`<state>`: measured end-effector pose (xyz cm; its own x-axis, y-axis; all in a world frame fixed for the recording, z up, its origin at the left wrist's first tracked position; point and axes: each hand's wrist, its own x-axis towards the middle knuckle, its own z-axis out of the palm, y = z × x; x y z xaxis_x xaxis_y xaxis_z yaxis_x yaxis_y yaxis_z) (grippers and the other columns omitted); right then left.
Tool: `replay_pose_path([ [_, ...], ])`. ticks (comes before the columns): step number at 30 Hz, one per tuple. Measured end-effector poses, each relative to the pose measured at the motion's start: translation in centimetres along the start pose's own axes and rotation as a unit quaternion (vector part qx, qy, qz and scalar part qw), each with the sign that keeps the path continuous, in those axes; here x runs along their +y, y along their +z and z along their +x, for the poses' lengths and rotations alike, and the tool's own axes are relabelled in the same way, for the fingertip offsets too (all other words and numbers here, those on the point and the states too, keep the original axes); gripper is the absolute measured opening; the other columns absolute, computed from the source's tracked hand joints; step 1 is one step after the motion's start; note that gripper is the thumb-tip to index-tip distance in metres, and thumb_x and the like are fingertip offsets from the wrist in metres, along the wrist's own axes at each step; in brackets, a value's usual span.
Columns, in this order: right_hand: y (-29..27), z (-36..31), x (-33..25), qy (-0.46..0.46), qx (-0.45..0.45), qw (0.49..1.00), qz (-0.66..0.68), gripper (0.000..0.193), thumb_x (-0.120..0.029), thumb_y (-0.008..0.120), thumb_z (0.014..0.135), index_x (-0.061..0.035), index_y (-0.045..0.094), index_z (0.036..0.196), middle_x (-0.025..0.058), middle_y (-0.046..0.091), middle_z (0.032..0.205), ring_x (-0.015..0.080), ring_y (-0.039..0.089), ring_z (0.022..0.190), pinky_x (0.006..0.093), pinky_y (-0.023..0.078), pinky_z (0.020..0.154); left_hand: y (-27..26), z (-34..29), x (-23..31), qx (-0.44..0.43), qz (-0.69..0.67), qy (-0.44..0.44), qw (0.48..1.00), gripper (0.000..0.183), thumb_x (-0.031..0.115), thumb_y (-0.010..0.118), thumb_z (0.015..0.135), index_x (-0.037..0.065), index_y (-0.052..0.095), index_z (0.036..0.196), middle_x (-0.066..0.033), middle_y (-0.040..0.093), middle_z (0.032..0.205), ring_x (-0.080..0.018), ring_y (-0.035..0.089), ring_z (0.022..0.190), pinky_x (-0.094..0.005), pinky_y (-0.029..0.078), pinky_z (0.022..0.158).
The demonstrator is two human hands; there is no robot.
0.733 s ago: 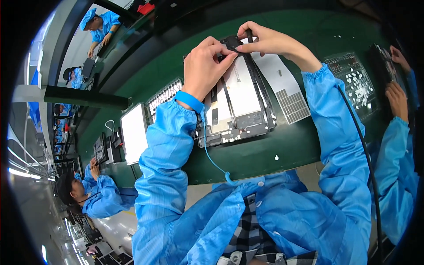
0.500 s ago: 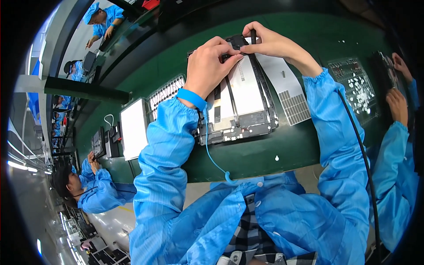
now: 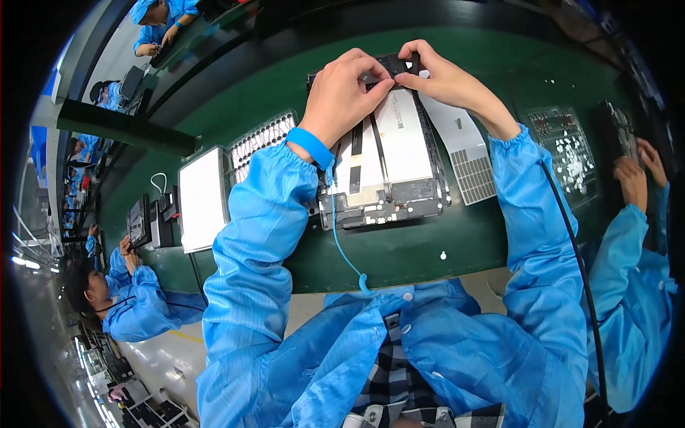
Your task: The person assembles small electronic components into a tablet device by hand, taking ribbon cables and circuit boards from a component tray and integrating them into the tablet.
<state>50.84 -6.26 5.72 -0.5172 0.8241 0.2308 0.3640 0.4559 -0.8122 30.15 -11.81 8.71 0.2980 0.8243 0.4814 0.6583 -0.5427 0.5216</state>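
Your tablet (image 3: 403, 146) runs lengthwise away from the near edge of the table (image 3: 392, 260); at the tablet's far end your left hand (image 3: 344, 91) pinches, contents hidden; your right hand (image 3: 449, 84) half-curls around a dark stick (image 3: 415, 63).

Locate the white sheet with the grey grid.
In the head view, the white sheet lies right of centre on the green table, between the opened device on its left and the person's right sleeve on its right.
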Motion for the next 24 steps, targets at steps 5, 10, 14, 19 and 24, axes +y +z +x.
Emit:
replay_pose_path([
  [5,0.8,-0.9,-0.4,0.009,0.044,0.999,-0.021,0.042,-0.026,0.067,0.091,-0.0065,0.045,0.121,0.0081,0.058,0.109,0.0166,0.056,0.099,0.0296,0.045,0.084,0.2,1.0,0.7,-0.059,0.045,-0.078,0.994,0.018,0.021,0.068,0.079,0.005,0.068,0.088,-0.0082,0.060,0.093,-0.0255,0.061,0.079,-0.0366,0.049,0.071],
  [10,2.8,-5.0,-1.4,-0.059,0.245,0.968,-0.009,0.047,-0.027,0.072,0.087,-0.0032,0.045,0.117,0.0147,0.062,0.113,0.0239,0.062,0.104,0.0338,0.047,0.089,-1.8,-0.5,-1.1,-0.006,0.026,0.031,0.999,0.032,0.023,0.064,0.086,0.005,0.063,0.112,-0.0173,0.055,0.122,-0.0364,0.056,0.111,-0.0407,0.046,0.093],
  [14,4.1,-11.2,-6.2,-0.012,0.164,0.985,0.043,0.042,-0.015,0.074,0.085,-0.0021,0.044,0.111,0.0232,0.059,0.127,0.0255,0.058,0.120,0.0343,0.042,0.099,-4.5,-11.3,-2.5,-0.021,-0.015,-0.111,0.993,0.069,0.037,0.049,0.101,0.001,0.021,0.152,-0.0221,0.025,0.156,-0.0316,0.029,0.143,-0.0353,0.025,0.115],
  [19,6.4,-11.9,-9.0,0.001,0.223,0.961,0.162,0.037,-0.006,0.066,0.088,-0.0011,0.042,0.115,0.0266,0.052,0.137,0.0222,0.057,0.117,0.0314,0.042,0.099,-4.1,-13.3,3.9,-0.046,-0.441,-0.347,0.826,0.076,0.027,0.045,0.104,0.003,-0.007,0.154,-0.0164,0.028,0.153,-0.0210,0.034,0.135,-0.0265,0.030,0.109],
  [24,5.3,-7.9,-13.3,-0.062,0.225,0.945,0.230,0.037,-0.015,0.066,0.093,-0.0002,0.044,0.118,0.0219,0.055,0.135,0.0209,0.054,0.122,0.0302,0.040,0.102,-5.4,-11.4,3.8,0.209,-0.523,-0.249,0.788,0.067,0.005,0.053,0.095,0.000,0.020,0.152,-0.0084,0.053,0.133,-0.0137,0.053,0.114,-0.0245,0.041,0.097],
])
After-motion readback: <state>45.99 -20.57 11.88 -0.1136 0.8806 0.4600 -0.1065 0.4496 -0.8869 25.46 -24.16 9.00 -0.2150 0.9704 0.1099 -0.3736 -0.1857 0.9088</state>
